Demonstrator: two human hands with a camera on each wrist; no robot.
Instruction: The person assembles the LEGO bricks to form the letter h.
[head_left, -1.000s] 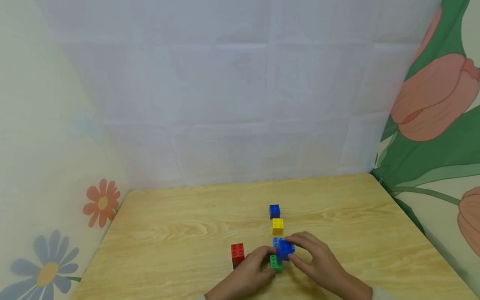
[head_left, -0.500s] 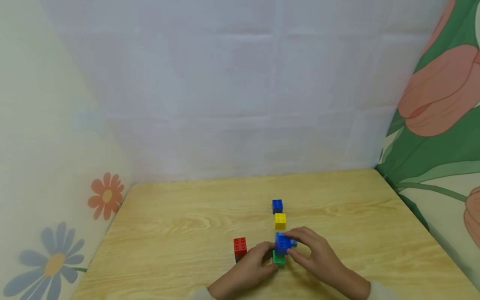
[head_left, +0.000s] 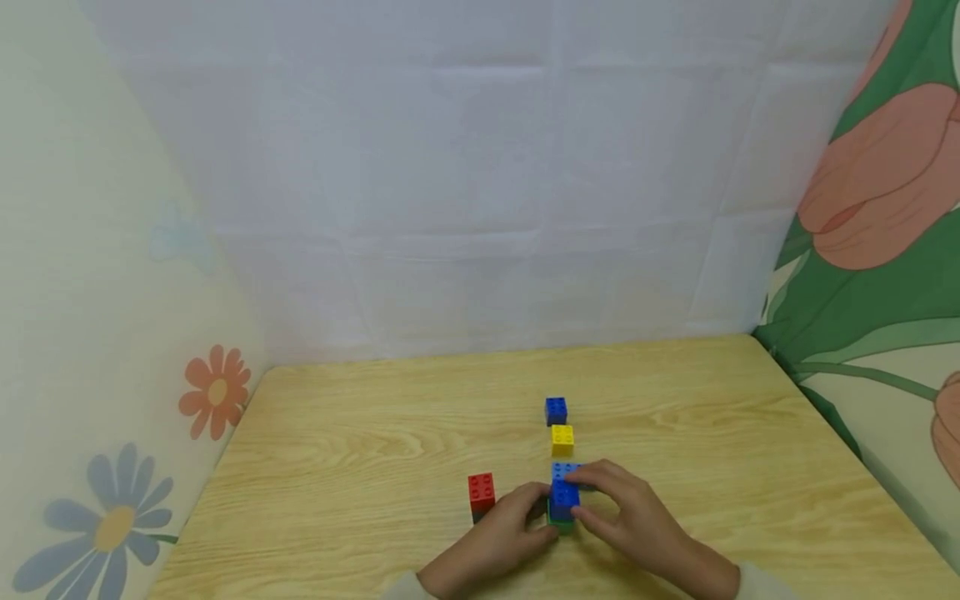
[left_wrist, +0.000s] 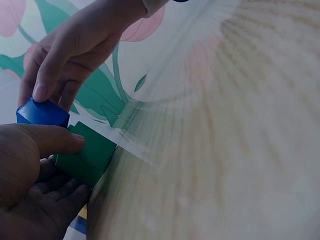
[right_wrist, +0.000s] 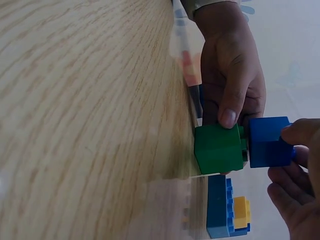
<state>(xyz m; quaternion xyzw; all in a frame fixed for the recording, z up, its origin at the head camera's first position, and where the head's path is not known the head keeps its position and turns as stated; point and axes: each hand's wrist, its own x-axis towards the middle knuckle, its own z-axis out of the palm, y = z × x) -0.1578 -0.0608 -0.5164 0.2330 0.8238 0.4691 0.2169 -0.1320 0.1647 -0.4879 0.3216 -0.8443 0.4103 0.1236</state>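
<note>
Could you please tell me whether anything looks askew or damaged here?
Nothing stands out; the blue block in the right hand simply isn't fully seated on the green block, leaving a gap.

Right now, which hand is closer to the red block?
Left. The left hand is close beside the red block. The right hand is farther away, past the left hand, holding a blue block over the green block.
</note>
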